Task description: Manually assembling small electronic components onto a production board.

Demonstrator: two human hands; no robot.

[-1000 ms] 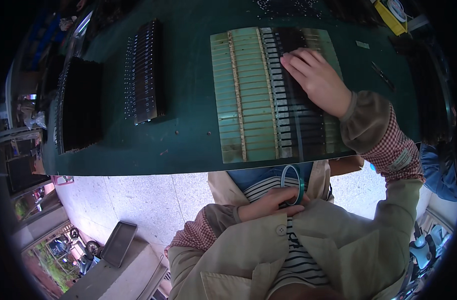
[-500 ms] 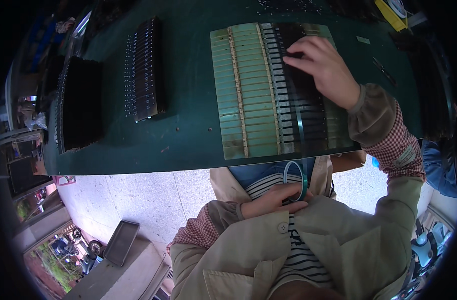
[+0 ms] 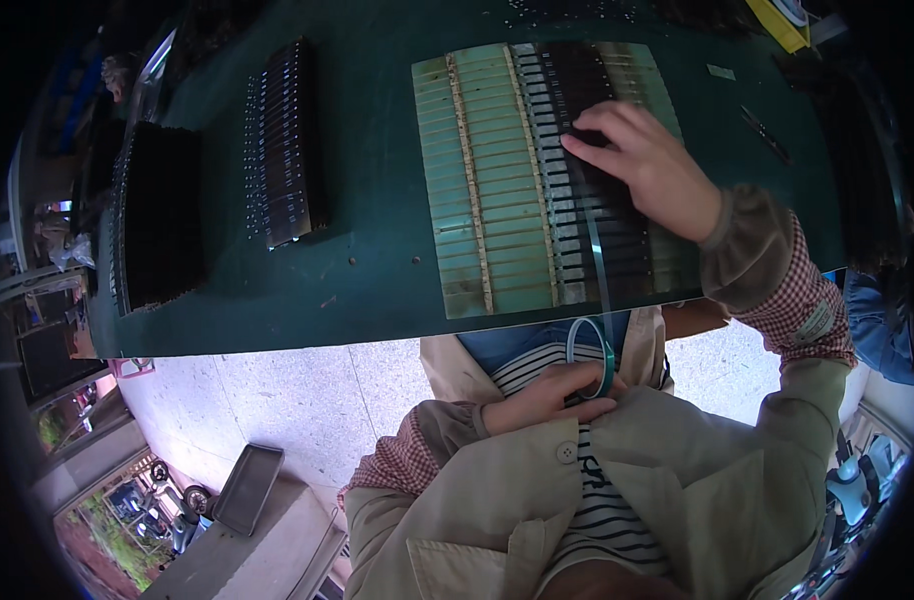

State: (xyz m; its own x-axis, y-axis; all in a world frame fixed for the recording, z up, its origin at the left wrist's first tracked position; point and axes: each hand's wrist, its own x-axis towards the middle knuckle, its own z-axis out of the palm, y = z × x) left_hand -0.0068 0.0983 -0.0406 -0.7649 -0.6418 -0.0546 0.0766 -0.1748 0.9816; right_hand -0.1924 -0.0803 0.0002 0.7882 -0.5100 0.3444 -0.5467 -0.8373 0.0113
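Note:
A pale green slotted board (image 3: 497, 180) lies on the table in front of me, with a row of dark flat strips (image 3: 622, 240) set side by side across its right part. My right hand (image 3: 647, 165) rests on those strips, fingers stretched out, the thumb and forefinger slightly apart near the strips' pale left ends. From below that hand a narrow shiny tape (image 3: 598, 258) runs down over the strips and past the table edge to a roll of tape (image 3: 609, 362). Down at my lap, my left hand (image 3: 552, 397) is closed on the roll; part of its grip is hidden.
On the left of the green table (image 3: 377, 300) stand a bundle of dark strips (image 3: 292, 150) and a larger dark stack (image 3: 162, 220). Tweezers (image 3: 767, 135) and a small pale label (image 3: 720, 72) lie on the right. A yellow holder (image 3: 780, 25) sits at the far right.
My right hand has slid a little toward me along the row of strips. The left hand with the tape roll stays put.

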